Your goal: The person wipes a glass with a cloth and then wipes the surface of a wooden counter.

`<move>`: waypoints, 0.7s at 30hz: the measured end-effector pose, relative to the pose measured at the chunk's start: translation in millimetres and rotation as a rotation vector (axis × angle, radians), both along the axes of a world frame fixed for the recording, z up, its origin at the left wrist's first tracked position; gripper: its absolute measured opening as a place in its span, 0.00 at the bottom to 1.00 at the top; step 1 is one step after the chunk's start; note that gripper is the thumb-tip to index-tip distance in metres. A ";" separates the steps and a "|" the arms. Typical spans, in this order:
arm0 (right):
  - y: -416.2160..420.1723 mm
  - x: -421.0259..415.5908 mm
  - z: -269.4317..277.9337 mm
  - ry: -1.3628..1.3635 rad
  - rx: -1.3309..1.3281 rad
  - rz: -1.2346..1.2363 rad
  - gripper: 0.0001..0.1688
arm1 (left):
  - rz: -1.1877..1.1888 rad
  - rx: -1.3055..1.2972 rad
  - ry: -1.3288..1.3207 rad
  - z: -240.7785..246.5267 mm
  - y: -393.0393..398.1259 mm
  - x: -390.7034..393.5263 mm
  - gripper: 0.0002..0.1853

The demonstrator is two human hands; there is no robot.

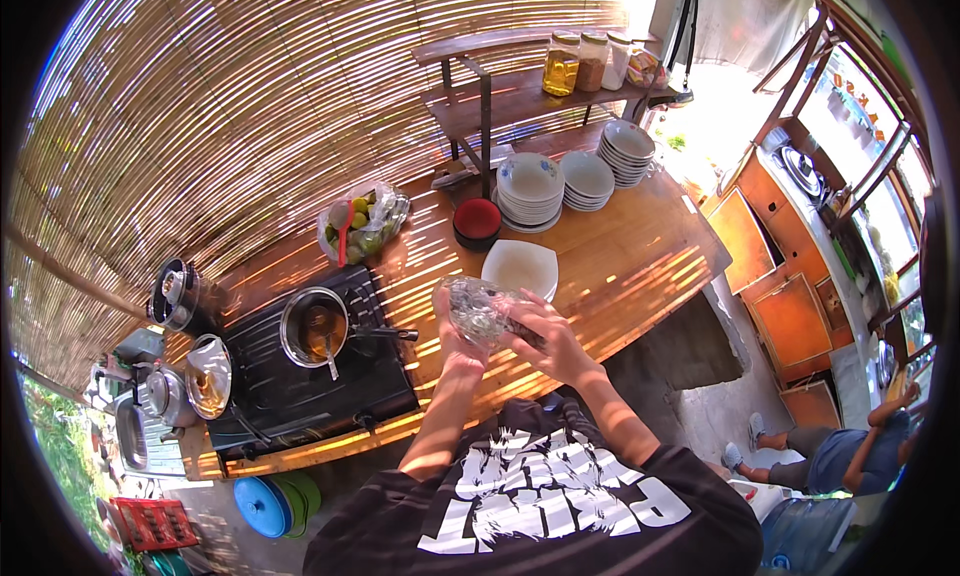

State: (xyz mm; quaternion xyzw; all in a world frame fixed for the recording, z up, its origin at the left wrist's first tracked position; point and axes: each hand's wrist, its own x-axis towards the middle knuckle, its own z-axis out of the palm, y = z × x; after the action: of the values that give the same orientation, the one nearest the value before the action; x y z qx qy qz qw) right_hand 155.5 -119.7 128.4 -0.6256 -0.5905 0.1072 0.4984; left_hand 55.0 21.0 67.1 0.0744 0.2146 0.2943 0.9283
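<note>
Between my two hands is a clear plastic bag (474, 306) with contents I cannot make out, raised above the wooden table (600, 268). My left hand (459, 343) grips its near left side with the thumb up. My right hand (551, 340) curls its fingers over the right side. Just beyond the bag sits a white square bowl (519, 265). A red and black bowl (478, 220) stands behind it, beside stacks of white bowls (529, 186). To the left, a saucepan (315, 327) with brown liquid and a spoon rests on a black gas stove (255, 381).
A plastic bag of green limes (364, 220) with a red-handled strainer lies behind the stove. Lidded jars (562, 62) stand on a wooden shelf (487, 103). A kettle (161, 392) is at far left, a blue-lidded bucket (262, 505) on the floor. Another person (844, 456) sits at right.
</note>
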 end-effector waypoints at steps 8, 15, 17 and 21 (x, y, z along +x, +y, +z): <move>-7.9 -2.1 -43.7 -0.093 -0.136 0.026 0.23 | 0.073 0.131 0.135 3.5 -11.3 -4.3 0.35; 14.2 5.1 -25.9 0.232 -0.403 0.067 0.24 | 0.010 0.071 0.192 -17.3 0.0 -5.1 0.36; 17.5 3.2 -36.8 0.360 -0.336 0.030 0.22 | 0.063 0.033 0.213 -22.0 -2.1 -1.1 0.37; 0.6 -4.4 -28.8 0.162 -0.211 -0.101 0.20 | 0.205 0.077 0.156 -18.1 5.7 1.1 0.40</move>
State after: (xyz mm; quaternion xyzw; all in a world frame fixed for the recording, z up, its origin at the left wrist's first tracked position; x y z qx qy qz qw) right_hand 151.1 -119.1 99.6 -0.6929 -0.5015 0.1934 0.4807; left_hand 56.1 26.6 48.9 0.1103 0.2815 0.3890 0.8702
